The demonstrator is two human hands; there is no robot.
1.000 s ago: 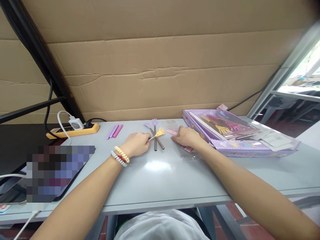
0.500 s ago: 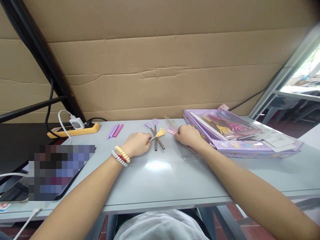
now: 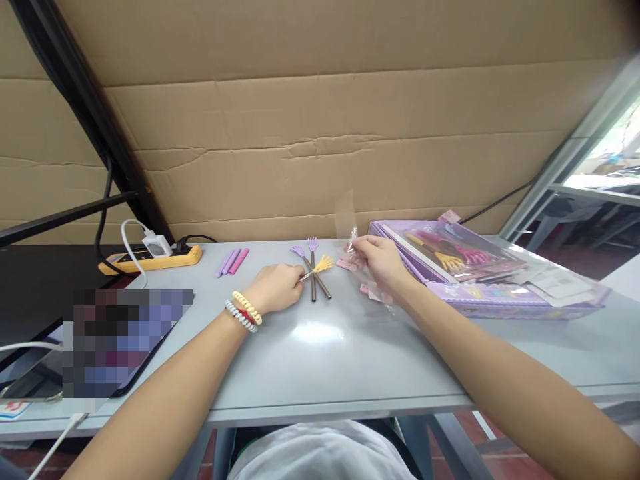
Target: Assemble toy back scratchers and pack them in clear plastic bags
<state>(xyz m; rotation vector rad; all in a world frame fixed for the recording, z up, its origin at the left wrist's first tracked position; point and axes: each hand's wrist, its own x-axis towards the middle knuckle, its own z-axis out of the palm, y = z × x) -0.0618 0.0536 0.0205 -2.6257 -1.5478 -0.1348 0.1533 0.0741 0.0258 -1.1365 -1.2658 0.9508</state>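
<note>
My left hand [image 3: 278, 288] rests on the table, closed around the metal rod of a back scratcher with a yellow hand-shaped head [image 3: 325, 263]. That rod lies across two crossed purple-headed back scratchers [image 3: 313, 247], whose dark rod ends point toward me. Over to the right, my right hand [image 3: 384, 263] pinches a crumpled clear plastic bag [image 3: 356, 252], part of which stands up off the table. Small pink tags [image 3: 343, 264] lie beside the bag. Two purple tubes and a pink tube [image 3: 239, 261] sit left of my left hand.
A purple box [image 3: 510, 299] with packaged back scratchers stands at the right. At the left are a yellow power strip [image 3: 165, 261] with a white charger [image 3: 157, 244], a blurred-out tablet-like device [image 3: 125, 347] and cables. Cardboard [image 3: 280, 120] lines the table's back.
My right hand has lifted and turned, bunching the plastic bag and raising its end off the table. My left hand stays on the yellow-headed back scratcher.
</note>
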